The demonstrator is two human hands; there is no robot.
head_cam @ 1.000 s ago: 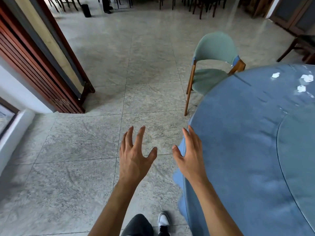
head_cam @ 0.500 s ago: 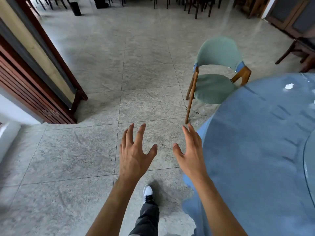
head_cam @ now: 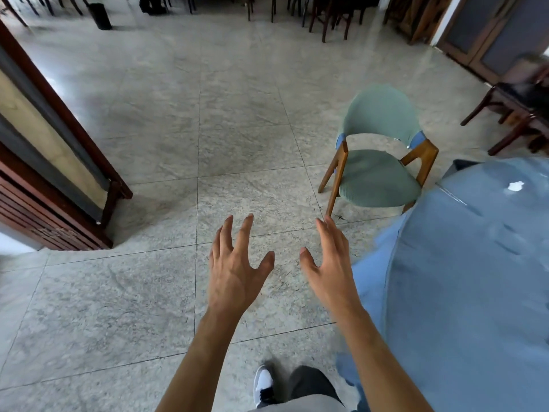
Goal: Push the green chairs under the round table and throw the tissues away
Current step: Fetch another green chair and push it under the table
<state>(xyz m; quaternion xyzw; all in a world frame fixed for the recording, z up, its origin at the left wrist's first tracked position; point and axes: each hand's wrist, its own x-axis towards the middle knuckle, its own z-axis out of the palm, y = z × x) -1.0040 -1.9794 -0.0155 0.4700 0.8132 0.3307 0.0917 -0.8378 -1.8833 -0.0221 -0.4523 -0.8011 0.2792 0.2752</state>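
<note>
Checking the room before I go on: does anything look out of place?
Yes. The green padded chair with wooden legs stands pulled out from the round blue-clothed table, not tucked under. A crumpled white tissue lies on the cloth.

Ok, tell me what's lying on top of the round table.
On the round table, a blue cloth covers the top and hangs over its edge, and one crumpled white tissue lies near the far rim. The frame cuts off the rest; the cloth hides everything underneath.

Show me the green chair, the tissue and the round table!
Green chair [head_cam: 377, 176], head view, on its seat cushion.
Tissue [head_cam: 516, 186], head view, on the white crumpled wad.
Round table [head_cam: 463, 278], head view, on its bare blue cloth.
</note>
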